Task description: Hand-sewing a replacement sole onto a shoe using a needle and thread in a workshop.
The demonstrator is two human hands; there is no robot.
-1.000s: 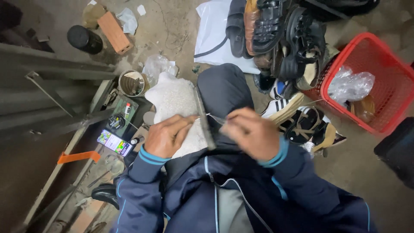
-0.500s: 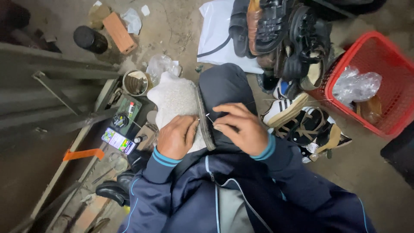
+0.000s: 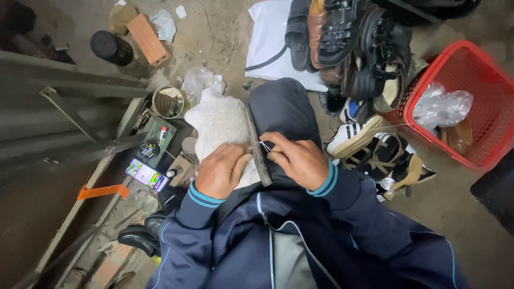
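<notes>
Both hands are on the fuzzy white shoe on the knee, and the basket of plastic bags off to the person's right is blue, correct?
Not quite: the head view shows the basket is red, not blue. The rest holds: left hand and right hand are on the fuzzy white shoe.

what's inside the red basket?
The red basket holds a crumpled clear plastic bag and a brownish item beside it. Whatever lies under the bag is covered, and the basket's far corner runs out of frame.
</notes>
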